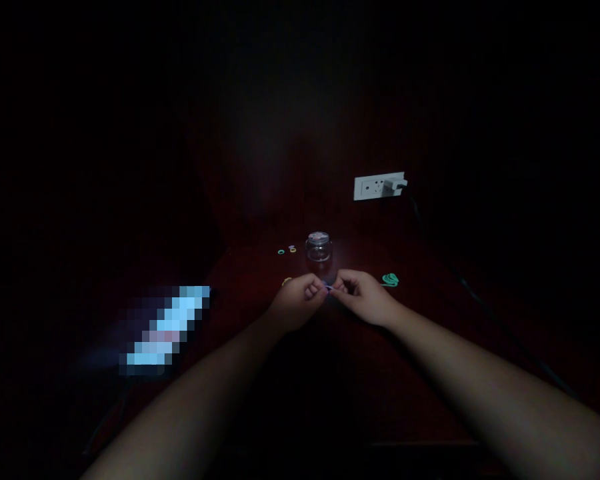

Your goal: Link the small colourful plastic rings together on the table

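Note:
My left hand (299, 301) and my right hand (364, 298) meet over the dark reddish table. Both are closed, with the fingertips pinching a thin, pale purple strand or band (329, 288) between them; its exact kind is too small to make out. Just beyond the hands stands a clear lidded jar (319, 249). Beside my right hand lies a bundle of green cord (391, 279). Something yellow (287, 282) shows partly behind my left hand. Left of the jar lie a small green ring (281, 252), a yellow ring (293, 251) and a purple piece (291, 247).
A lit, pixelated screen (177, 323) is at the left. On the back wall is a white socket plate (367, 189) with a plug (393, 184) in it. A dark cable (473, 295) runs down the right side. The surroundings are very dark.

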The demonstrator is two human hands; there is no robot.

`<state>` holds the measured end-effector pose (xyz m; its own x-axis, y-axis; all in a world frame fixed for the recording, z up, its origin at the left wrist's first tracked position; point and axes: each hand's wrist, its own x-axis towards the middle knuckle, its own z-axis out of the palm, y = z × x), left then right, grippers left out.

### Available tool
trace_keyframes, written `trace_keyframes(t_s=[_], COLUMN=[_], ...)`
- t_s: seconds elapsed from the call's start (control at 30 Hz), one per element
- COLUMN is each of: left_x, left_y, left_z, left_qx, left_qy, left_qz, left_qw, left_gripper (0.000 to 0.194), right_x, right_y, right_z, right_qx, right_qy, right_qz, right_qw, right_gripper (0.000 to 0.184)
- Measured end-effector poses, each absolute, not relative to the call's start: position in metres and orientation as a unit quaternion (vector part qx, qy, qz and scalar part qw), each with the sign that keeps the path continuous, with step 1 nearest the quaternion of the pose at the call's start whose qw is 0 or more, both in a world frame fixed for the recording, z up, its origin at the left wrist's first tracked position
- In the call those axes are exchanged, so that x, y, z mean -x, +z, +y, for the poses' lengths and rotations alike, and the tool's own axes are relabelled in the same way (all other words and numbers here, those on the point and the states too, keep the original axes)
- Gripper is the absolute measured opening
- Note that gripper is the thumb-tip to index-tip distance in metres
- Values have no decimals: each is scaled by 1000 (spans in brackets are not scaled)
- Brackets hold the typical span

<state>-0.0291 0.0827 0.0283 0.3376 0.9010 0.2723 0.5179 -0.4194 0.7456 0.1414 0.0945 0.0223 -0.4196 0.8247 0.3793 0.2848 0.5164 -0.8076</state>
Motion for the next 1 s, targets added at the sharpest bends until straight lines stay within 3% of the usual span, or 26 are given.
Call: trace_keyframes(t_s=[1.0], left_x=[26], left_y=[25], left_z=[83], left_qx=[-772], left_qy=[377], left_qz=[431], left_qw=[277], left_gripper=[18], right_x=[-143], right_y=[24], right_z=[93], right_qx=[372], right_qy=[298], right_qz=[-787], right_qw=[392], right_gripper=[16])
